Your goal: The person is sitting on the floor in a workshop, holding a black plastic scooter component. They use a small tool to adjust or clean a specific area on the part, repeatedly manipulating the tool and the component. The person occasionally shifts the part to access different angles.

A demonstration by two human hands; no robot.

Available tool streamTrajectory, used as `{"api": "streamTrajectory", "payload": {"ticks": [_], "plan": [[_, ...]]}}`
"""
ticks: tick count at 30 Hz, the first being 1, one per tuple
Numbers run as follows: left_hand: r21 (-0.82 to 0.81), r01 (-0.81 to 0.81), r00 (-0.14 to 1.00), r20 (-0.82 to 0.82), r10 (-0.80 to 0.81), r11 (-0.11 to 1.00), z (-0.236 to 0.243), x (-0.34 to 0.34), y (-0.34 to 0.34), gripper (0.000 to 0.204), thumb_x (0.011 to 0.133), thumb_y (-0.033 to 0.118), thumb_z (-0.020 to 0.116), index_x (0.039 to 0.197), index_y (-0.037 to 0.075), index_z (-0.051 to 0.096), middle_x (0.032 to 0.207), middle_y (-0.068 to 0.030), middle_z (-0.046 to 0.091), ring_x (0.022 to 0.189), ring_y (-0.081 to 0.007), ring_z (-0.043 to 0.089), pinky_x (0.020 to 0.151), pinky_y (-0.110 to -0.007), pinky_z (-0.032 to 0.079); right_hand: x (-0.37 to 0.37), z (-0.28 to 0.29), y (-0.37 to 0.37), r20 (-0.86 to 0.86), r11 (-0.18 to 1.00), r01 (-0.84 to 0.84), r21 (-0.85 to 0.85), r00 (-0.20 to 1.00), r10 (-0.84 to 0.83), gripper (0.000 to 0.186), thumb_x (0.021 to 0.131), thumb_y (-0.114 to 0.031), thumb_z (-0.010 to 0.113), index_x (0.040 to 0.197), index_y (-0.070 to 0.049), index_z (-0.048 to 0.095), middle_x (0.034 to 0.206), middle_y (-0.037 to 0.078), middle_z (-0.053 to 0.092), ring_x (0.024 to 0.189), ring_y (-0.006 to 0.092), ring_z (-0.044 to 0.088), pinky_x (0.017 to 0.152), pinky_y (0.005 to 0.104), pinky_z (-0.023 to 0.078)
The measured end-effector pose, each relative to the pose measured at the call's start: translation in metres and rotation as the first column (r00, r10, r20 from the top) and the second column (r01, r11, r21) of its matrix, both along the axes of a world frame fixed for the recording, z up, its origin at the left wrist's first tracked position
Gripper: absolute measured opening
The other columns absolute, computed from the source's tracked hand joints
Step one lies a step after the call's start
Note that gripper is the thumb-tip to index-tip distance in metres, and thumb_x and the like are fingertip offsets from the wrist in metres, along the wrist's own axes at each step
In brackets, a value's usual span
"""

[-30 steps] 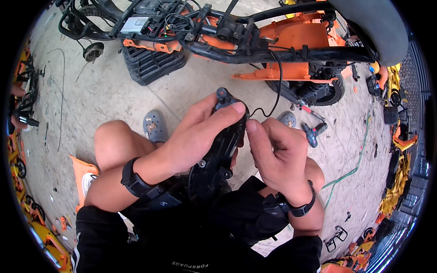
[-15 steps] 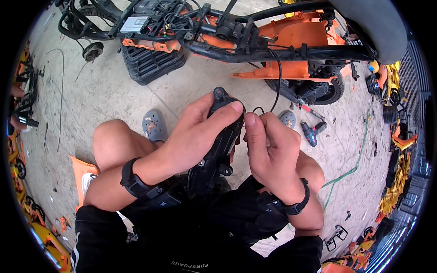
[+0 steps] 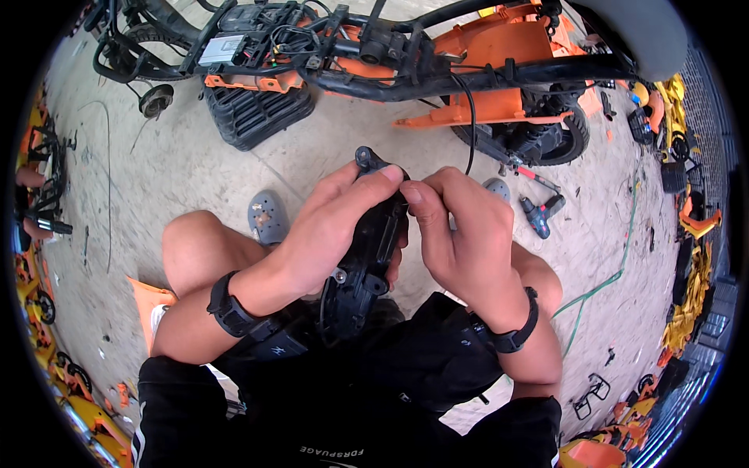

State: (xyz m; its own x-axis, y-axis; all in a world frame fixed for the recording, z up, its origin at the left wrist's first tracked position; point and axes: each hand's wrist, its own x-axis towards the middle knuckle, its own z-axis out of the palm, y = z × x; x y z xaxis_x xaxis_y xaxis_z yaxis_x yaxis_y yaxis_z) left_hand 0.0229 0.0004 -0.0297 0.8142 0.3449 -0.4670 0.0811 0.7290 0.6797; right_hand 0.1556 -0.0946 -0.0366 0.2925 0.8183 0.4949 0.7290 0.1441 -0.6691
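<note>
An elongated black housing (image 3: pixel 367 253) is positioned between the hands, its long axis directed from near to far, the far end inclined slightly right. Its far half is gripped by the left hand (image 3: pixel 328 222), the thumb laid on top. The right hand (image 3: pixel 468 238) is closed, thumb and forefinger together at the far right edge; whether anything is pinched there cannot be told.

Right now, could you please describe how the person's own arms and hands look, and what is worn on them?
The left hand and right hand are bare, without gloves. Each wrist wears a black band. Black sleeves end near the elbows; white stripes edge the left one.
</note>
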Motion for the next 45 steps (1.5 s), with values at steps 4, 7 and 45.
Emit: {"api": "streamTrajectory", "payload": {"ticks": [4,7,45], "plan": [[-0.052,0.013,1.000,0.017,-0.012,0.999,-0.006,-0.003,-0.001,0.032,0.099,0.036,0.051,0.101,0.004,0.050,0.072,-0.0119,0.060,0.049,-0.0221,0.061,0.042,-0.034,0.050,0.003,0.006,0.002,-0.010,0.999,-0.033,-0.021,0.999,0.033,0.021,0.088,-0.009,0.067,0.071,-0.003,0.056,0.057,0.009,0.050,0.049,0.0278,0.055,0.043,0.0362,0.040],[-0.022,0.041,0.999,-0.023,-0.041,0.999,-0.004,-0.003,0.000,0.032,0.100,0.036,0.047,0.102,0.004,0.048,0.074,-0.0131,0.060,0.051,-0.0235,0.062,0.044,-0.035,0.051,0.007,0.010,0.003,0.003,0.997,-0.054,-0.063,0.998,0.055,0.022,0.088,-0.012,0.067,0.071,-0.003,0.055,0.058,0.010,0.052,0.051,0.0298,0.055,0.045,0.0373,0.041],[-0.029,0.050,0.998,-0.046,-0.051,0.998,-0.002,-0.001,-0.008,0.036,0.099,0.037,0.046,0.094,0.002,0.051,0.070,-0.0139,0.060,0.048,-0.0239,0.061,0.041,-0.035,0.052,0.034,0.023,-0.007,-0.303,0.875,-0.445,-0.191,0.875,0.378,0.010,0.084,-0.004,0.064,0.078,0.000,0.058,0.067,0.014,0.054,0.062,0.0350,0.054,0.054,0.0375,0.040]]}}
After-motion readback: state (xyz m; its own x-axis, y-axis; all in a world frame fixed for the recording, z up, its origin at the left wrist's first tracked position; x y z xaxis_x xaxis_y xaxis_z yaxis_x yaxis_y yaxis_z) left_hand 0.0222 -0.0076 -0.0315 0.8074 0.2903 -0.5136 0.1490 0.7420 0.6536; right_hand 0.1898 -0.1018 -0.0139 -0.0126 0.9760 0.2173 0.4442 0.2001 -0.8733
